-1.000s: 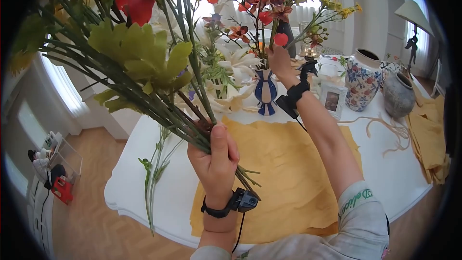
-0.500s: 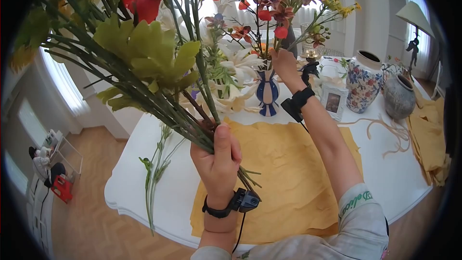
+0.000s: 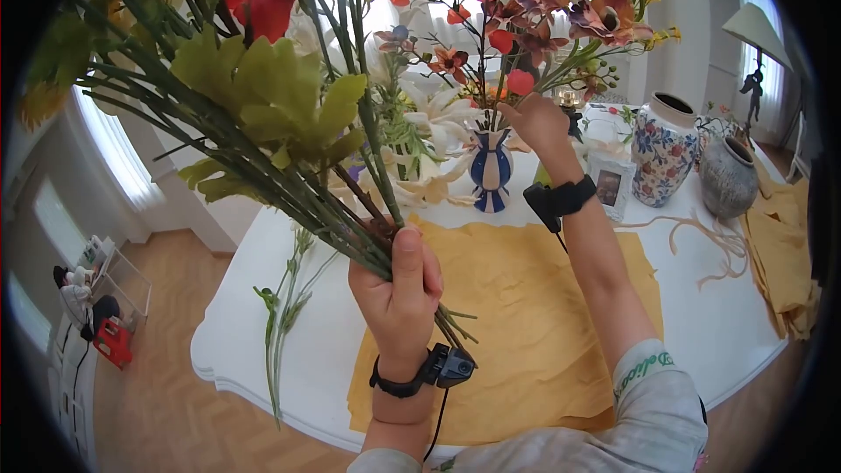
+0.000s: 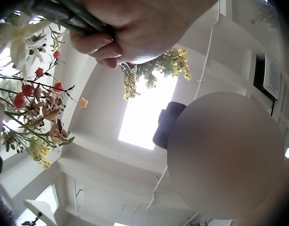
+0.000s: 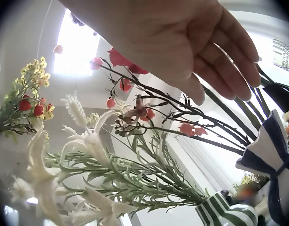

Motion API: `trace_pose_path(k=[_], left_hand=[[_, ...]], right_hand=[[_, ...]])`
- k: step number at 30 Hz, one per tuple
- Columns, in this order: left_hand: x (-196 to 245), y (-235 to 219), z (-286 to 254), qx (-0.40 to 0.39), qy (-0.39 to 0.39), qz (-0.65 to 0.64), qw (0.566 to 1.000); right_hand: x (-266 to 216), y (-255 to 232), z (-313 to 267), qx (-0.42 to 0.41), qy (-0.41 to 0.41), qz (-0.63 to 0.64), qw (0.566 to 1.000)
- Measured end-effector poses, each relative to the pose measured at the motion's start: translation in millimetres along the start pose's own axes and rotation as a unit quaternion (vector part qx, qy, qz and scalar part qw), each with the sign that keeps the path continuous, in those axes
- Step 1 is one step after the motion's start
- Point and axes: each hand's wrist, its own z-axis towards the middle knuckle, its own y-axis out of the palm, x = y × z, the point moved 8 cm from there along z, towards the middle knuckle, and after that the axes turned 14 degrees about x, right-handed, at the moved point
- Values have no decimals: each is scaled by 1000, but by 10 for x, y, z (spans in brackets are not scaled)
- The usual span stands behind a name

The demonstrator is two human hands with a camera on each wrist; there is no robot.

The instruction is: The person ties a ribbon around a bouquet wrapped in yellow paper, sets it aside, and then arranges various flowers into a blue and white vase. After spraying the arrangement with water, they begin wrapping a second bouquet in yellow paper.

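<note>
My left hand (image 3: 394, 293) grips a bunch of artificial flower stems (image 3: 307, 219), with big green leaves and red blooms above; the cut ends stick out below the fist. In the left wrist view, curled fingers wrap the stems (image 4: 64, 14). My right hand (image 3: 541, 129) is at the mouth of a blue-and-white striped vase (image 3: 491, 173), pinching a flower stem between thumb and index finger. The right wrist view shows the green stem (image 5: 234, 110) beside the thumb tip, the other fingers loosely bent. Orchid-like blooms (image 3: 609, 17) and red-berried branches (image 3: 482, 52) rise from the vase.
Yellow wrapping paper (image 3: 517, 315) covers the white table's middle. Loose green stems (image 3: 285, 307) lie left. White lilies (image 3: 429, 118) stand behind the bunch. A floral vase (image 3: 661, 149), grey pot (image 3: 727, 175), photo frame (image 3: 609, 186) and twine (image 3: 710, 241) are at right. A person sits far left.
My right hand has moved right and slightly nearer, and the orchid-like blooms have leaned right with it. The left hand and its bunch shifted slightly right, then stayed nearly still.
</note>
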Motion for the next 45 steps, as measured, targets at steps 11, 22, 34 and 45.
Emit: trace_pose_path(k=[11,22,34,45], left_hand=[[-25,41,-28,4,-3,18,1000],[-38,38,-1,3,-1,19,1000],[-9,48,3,31,22,34,999],[-36,16,2,15,-8,15,1000]], right_hand=[[293,358,72,32,12,20,999],[13,901,514,-74,-79,46,993],[-129,1429,536,-202,-313,-75,925],[-48,1115,590,-2,-69,123,990]])
